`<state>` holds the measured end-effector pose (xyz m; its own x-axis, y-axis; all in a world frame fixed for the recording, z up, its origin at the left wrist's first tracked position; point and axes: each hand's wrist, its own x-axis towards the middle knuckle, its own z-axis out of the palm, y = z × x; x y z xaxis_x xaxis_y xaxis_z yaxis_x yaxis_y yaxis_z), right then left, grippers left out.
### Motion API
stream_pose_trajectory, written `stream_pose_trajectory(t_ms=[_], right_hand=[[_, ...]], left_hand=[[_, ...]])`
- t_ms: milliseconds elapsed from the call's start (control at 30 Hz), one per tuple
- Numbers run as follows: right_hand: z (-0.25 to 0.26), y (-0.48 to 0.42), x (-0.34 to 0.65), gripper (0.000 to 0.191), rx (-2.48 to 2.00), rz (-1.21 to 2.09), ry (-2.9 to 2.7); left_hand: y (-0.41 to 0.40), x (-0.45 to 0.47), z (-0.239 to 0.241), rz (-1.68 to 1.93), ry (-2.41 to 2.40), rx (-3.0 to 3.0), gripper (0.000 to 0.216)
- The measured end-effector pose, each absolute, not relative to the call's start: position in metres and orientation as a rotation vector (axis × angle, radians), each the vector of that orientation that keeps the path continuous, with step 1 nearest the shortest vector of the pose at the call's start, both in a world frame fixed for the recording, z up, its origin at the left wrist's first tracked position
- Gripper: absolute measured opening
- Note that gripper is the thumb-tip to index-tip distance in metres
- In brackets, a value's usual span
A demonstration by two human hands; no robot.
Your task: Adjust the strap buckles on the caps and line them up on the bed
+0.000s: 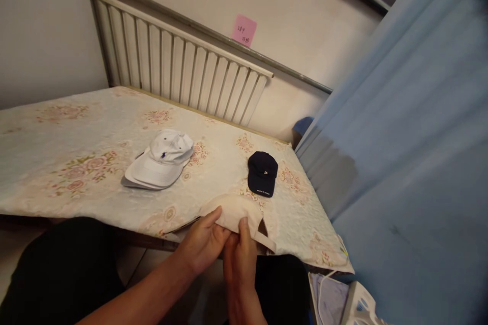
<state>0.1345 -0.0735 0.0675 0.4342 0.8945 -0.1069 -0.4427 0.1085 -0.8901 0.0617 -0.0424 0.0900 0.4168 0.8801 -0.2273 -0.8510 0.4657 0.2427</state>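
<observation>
Both of my hands grip a beige baseball cap (232, 209) by its lower edge, at the near side of the bed. My left hand (204, 241) has its thumb on top of the fabric, its fingers curled beneath. Close beside it, my right hand (240, 251) pinches the edge near the rear opening, where the adjusting strap sticks out to the right. Beyond the beige cap lies a black baseball cap (263, 172), brim toward me. To the left rests a white baseball cap (163, 157) with a small dark logo; another brim shows under its own.
A floral bedspread (95, 132) covers the bed. Behind it, a white radiator (179, 63) runs along the wall below a pink note (244, 30). A blue curtain (400, 162) hangs at the right. A white device (360, 304) with a cable stands low at the right.
</observation>
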Motion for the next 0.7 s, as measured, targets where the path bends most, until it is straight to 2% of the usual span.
stream_pose_trajectory(t_ms=[167,333,467,700], right_hand=[[0.074,-0.076,0.140,0.057,-1.269,0.913,-0.629],[0.071,-0.075,0.146,0.055,-1.308,0.830,-0.634],[0.070,-0.072,0.150,0.054,-1.208,0.818,-0.564],[0.071,-0.066,0.146,0.058,-0.750,0.919,-0.526]], left_hand=[[-0.041,0.058,0.093,1.093,0.329,0.068,0.048],[-0.035,0.054,0.090,1.138,0.289,0.040,0.047],[-0.028,0.046,0.090,1.191,0.318,0.007,0.045],[-0.027,0.042,0.093,1.231,0.358,0.033,0.046]])
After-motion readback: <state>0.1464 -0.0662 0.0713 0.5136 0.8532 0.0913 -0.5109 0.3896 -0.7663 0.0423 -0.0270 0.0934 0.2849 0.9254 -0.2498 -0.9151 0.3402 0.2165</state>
